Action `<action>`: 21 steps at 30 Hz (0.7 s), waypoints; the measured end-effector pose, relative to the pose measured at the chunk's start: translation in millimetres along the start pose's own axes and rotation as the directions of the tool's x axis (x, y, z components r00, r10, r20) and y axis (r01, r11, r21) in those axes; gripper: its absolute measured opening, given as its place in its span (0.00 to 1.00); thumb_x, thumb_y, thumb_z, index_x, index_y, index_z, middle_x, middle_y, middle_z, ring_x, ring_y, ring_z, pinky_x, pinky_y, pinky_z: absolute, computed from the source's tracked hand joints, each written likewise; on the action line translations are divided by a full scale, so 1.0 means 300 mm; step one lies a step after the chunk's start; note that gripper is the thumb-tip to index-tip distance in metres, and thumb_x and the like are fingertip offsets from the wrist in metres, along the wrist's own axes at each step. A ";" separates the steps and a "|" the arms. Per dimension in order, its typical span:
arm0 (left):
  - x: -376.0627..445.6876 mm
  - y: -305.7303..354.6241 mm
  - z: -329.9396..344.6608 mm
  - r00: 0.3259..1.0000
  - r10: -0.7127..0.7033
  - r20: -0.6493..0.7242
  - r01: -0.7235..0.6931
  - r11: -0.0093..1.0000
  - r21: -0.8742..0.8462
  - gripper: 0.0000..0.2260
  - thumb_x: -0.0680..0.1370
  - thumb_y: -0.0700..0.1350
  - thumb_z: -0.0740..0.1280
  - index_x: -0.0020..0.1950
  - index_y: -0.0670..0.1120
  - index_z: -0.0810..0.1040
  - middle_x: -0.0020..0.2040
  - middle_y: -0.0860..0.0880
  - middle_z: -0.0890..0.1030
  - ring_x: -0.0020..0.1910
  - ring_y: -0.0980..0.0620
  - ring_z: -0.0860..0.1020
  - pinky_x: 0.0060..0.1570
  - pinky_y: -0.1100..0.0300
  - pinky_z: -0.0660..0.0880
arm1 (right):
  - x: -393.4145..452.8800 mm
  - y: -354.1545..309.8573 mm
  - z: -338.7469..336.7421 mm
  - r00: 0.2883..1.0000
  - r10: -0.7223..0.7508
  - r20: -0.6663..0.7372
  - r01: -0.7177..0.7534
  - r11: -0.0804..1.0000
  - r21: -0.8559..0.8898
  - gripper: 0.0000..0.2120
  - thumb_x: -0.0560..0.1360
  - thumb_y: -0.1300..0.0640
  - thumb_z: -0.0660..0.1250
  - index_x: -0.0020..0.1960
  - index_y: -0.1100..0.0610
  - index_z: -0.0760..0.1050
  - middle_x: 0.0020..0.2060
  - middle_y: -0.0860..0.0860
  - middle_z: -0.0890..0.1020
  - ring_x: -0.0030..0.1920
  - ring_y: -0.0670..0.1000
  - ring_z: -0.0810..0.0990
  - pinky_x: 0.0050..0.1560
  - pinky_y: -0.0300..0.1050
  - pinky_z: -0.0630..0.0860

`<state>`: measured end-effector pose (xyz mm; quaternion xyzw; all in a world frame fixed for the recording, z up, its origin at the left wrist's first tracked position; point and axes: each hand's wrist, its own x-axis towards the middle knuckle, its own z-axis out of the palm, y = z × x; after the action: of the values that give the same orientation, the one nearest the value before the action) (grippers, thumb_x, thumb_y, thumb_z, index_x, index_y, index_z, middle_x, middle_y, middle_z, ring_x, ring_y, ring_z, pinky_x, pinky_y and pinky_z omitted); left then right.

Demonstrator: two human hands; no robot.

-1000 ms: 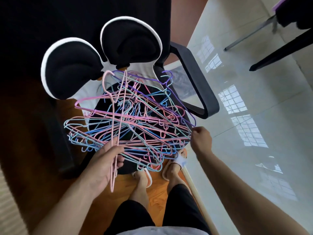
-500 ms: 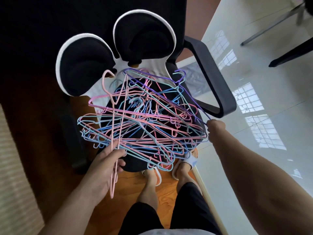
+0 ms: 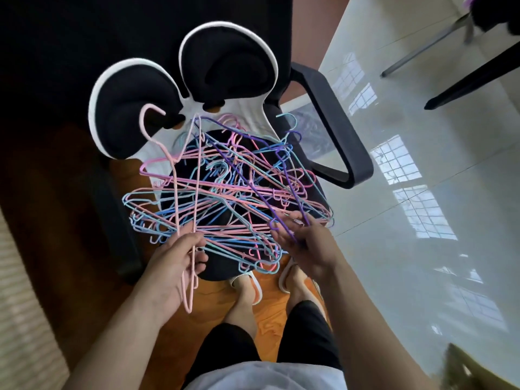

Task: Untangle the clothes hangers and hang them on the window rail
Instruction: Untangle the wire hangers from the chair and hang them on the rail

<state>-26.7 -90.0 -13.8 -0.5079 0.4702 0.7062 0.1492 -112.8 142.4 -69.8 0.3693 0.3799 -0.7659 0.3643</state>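
A tangled heap of pink, blue, teal and purple wire hangers (image 3: 225, 198) lies on the black seat of an office chair (image 3: 230, 266). My left hand (image 3: 177, 263) grips a light pink hanger (image 3: 174, 175) near its lower end; its hook points up toward the chair back. My right hand (image 3: 306, 243) is at the heap's right front edge and pinches a purple hanger (image 3: 239, 173) that runs diagonally across the pile. No window rail is in view.
The chair's black-and-white back cushions (image 3: 180, 85) rise behind the heap, and its right armrest (image 3: 334, 128) juts out beside it. My feet in slippers (image 3: 247, 282) stand on orange flooring under the seat. Glossy white tiles (image 3: 422, 220) spread to the right, with furniture legs (image 3: 472, 77) beyond.
My right hand has moved in from the heap's right edge to the front and taken hold of the purple hanger. The left hand still holds the pink hanger.
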 end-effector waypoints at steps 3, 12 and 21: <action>-0.033 0.022 -0.030 1.000 0.008 -0.003 -0.008 1.000 -0.008 0.12 0.81 0.44 0.67 0.64 0.54 0.79 0.45 0.48 0.81 0.39 0.52 0.78 0.42 0.56 0.73 | -0.067 0.013 0.056 0.992 0.003 0.128 -0.015 0.996 0.087 0.14 0.76 0.76 0.57 0.50 0.59 0.71 0.64 0.66 0.79 0.61 0.64 0.81 0.68 0.60 0.74; -0.253 0.140 -0.137 0.986 0.142 0.089 -0.155 0.974 0.166 0.21 0.74 0.37 0.73 0.63 0.55 0.77 0.52 0.48 0.80 0.44 0.53 0.77 0.51 0.57 0.74 | -0.285 -0.057 0.281 0.973 -0.054 0.225 0.024 0.990 0.136 0.18 0.61 0.79 0.50 0.38 0.58 0.67 0.59 0.62 0.76 0.58 0.65 0.77 0.68 0.62 0.73; -0.534 0.246 -0.143 0.913 0.287 0.292 -0.395 0.803 0.447 0.36 0.76 0.28 0.63 0.70 0.66 0.74 0.69 0.58 0.77 0.61 0.51 0.81 0.71 0.47 0.70 | -0.703 -0.208 0.108 0.933 -0.326 0.149 0.349 0.923 -0.164 0.17 0.72 0.81 0.55 0.45 0.64 0.76 0.52 0.62 0.80 0.54 0.63 0.83 0.58 0.54 0.82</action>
<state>17.7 -120.1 159.5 -0.2816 0.7011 0.6259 0.1933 -77.1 201.2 141.7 0.2160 0.4861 -0.7985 0.2818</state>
